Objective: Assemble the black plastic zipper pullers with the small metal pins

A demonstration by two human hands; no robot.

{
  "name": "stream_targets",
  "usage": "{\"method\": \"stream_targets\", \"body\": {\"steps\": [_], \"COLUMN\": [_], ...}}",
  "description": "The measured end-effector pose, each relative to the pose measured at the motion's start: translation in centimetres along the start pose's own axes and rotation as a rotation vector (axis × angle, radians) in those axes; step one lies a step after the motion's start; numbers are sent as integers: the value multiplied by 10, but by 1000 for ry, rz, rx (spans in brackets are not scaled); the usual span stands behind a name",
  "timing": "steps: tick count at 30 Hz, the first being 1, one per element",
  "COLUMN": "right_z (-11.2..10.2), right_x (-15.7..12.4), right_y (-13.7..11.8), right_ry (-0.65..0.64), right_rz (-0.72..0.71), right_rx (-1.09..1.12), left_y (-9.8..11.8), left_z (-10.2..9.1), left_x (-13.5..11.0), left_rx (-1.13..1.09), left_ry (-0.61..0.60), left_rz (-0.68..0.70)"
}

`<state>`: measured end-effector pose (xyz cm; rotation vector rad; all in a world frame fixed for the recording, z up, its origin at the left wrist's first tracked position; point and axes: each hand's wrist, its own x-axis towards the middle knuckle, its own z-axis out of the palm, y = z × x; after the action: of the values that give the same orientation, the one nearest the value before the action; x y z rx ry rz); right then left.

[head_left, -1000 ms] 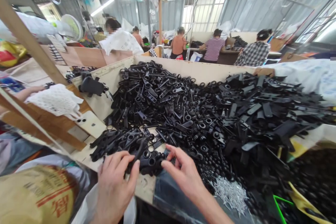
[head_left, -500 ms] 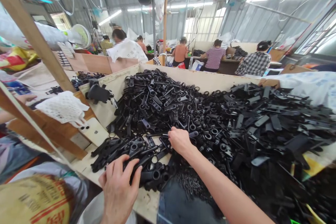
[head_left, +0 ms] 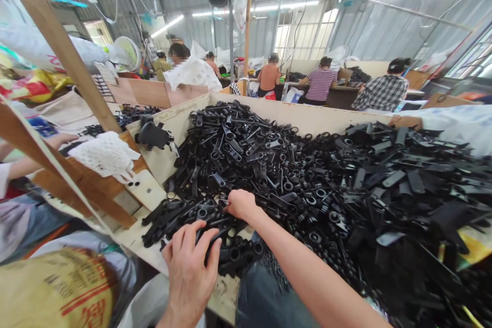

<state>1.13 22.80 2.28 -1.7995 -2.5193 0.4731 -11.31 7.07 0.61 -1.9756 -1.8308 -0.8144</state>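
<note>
A tall pile of black plastic parts (head_left: 238, 148), many with ringed ends, fills the wooden bin in front of me. At its near edge, a smaller row of black ringed parts (head_left: 177, 215) lies on the board. My left hand (head_left: 194, 261) rests over the near end of this row, fingers bent and spread apart, partly hiding the parts beneath. Just beyond it, my right hand (head_left: 241, 205) is closed with its fingertips down at the row; whatever they pinch is hidden. Small dark pieces (head_left: 274, 266) lie below my right forearm.
Flat black pieces (head_left: 400, 179) are heaped on the right. A white phone (head_left: 146, 192) and a white mesh cloth (head_left: 103, 154) lie at left, by a slanting wooden post (head_left: 69, 51). A yellow sack (head_left: 57, 287) stands lower left. Several people sit farther back; another person's arm (head_left: 42, 156) shows at left.
My right hand has moved left and nearer to my left hand, still closed. The left hand stays over the row with fingers spread. The whole view has shifted slightly.
</note>
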Motion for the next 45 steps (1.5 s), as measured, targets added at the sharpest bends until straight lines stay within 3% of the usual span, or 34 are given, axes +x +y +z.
{"method": "stream_targets", "body": {"steps": [3,6,9,11,12,14,16,17,20,22,25,29,32,36,38,45], "right_z": [-1,-8,-15,-16,-14,-7,5,12,28,33,33,27,22,22,24,22], "right_x": [0,-14,-44,-77,-96,-140,-182,-200,-239,-253,-258,-240,-216,-193,-187,-177], "right_y": [7,23,42,54,58,65,67,67,69,76,97,135,151,148,143,144], "right_ry": [-12,95,251,351,388,416,499,546,516,437,407,624,655,458,420,487], "right_rz": [-27,-41,-49,-65,-81,-146,-354,-425,-414,-372,-291,35,118,120,154,231], "right_rx": [67,129,191,223,233,245,276,265,224,261,463,659,586,276,193,259], "left_y": [-3,-2,3,13,20,38,60,71,96,107,117,125,127,125,124,123], "left_z": [-1,-3,-9,-13,-14,-14,-10,-7,2,6,9,9,10,13,13,11], "left_x": [-2,-1,4,3,1,-9,-24,-32,-47,-49,-42,-30,-27,-29,-29,-28], "left_rx": [-19,-57,-208,-457,-627,-1013,-1381,-1530,-1765,-1780,-1728,-1639,-1581,-1553,-1561,-1586], "left_ry": [-19,-15,5,-39,-123,-421,-757,-861,-970,-1027,-1087,-1018,-978,-940,-932,-989], "left_rz": [-1,-24,-86,-194,-284,-531,-821,-969,-1314,-1418,-1378,-1196,-1183,-1180,-1177,-1182]}}
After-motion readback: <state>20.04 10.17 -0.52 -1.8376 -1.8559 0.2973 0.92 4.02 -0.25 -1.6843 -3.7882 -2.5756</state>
